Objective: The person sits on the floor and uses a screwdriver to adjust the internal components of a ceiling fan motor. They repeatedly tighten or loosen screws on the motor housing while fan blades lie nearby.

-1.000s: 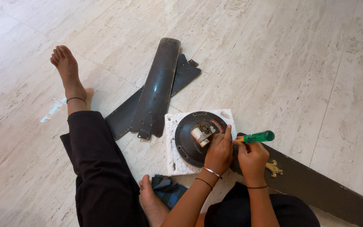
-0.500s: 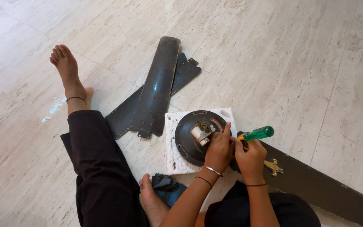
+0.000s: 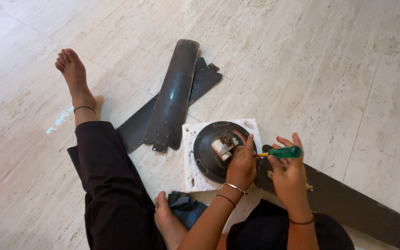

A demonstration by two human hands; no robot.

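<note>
You're looking down at a pale floor point(image 3: 329, 69) of large stone-look tiles, cream with soft grey and beige veining. Thin grout lines run diagonally from near left to far right, with others crossing them. Light falls evenly, with soft shadows. A small pale blue smear point(image 3: 60, 118) marks the tile at the left. No walls, windows or furniture are in view.

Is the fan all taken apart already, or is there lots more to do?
Partly. Two dark fan blades already lie loose on the floor, crossed over each other. A third blade still sits against the round motor, which rests on a white foam block. The right hand holds a green screwdriver at that joint while the left hand steadies the motor. So that last blade looks left.
</note>
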